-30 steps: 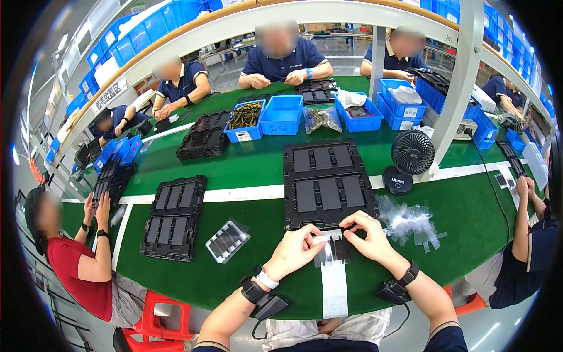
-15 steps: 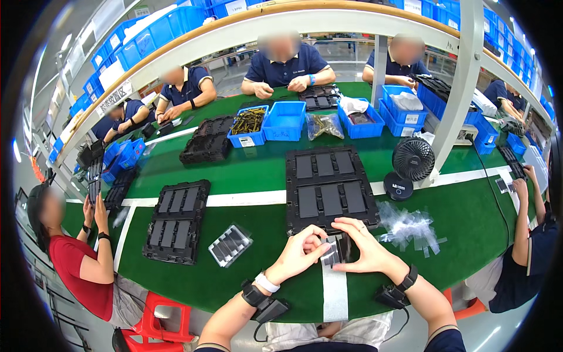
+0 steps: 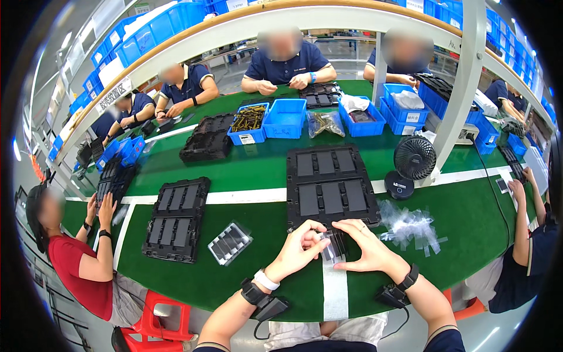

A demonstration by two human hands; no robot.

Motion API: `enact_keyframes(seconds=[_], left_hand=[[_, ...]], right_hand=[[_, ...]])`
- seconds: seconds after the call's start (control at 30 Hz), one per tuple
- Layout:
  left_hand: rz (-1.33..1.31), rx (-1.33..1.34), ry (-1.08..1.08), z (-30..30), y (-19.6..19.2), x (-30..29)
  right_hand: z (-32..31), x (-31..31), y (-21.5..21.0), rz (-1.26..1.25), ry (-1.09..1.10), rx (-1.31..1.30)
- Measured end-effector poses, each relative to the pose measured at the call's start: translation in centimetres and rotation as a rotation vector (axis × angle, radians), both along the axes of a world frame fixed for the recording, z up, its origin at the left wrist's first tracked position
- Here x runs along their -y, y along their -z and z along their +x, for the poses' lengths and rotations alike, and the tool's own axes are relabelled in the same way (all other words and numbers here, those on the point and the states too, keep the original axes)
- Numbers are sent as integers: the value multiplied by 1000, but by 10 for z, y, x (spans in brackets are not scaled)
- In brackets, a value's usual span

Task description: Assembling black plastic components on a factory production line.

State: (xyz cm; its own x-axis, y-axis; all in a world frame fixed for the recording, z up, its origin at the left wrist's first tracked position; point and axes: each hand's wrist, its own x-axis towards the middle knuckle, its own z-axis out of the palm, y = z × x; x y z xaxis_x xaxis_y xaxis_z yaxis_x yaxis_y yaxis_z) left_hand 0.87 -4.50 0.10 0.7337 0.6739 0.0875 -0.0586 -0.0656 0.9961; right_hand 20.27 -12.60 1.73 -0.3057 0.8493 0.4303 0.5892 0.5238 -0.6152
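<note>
In front of me, my left hand [image 3: 302,246] pinches a small clear film strip [image 3: 332,251] between thumb and fingers. My right hand [image 3: 370,247] frames the same spot, thumb below and fingers above, gripping a small dark flat piece partly covered by the film and my fingers. Just beyond both hands lies a black tray [image 3: 331,181] with several dark grey rectangular panels set in two rows. To the right of my right hand spreads a loose pile of clear film strips [image 3: 410,227]. A clear-film packet [image 3: 230,243] with black and white stripes lies left of my hands.
Another black tray [image 3: 175,216] of panels stands to the left. A small black fan [image 3: 414,158] stands by the white post [image 3: 463,94] at right. Blue bins [image 3: 284,121] line the back of the green table. Several co-workers sit around it, one in a red shirt [image 3: 82,252].
Between my hands, the dark-and-grey striped piece now shows shiny clear film in front of it. My hands have barely shifted. The left co-worker's black tray has been lowered toward the table.
</note>
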Motion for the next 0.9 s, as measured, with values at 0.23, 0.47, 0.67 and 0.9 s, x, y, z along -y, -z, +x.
enact_keyframes(seconds=[0.23,0.47,0.67,0.9], left_hand=[[-34,32,27,0,-1,-1],[-21,33,-9,1,-3,-2],[28,-20,-36,0,-4,2],[-16,2,-27,0,-2,-1]], right_hand=[[1,1,2,6,-18,-11],[0,2,-2,-11,5,12],[0,1,-1,-22,18,-5],[-1,4,-5,-24,36,5]])
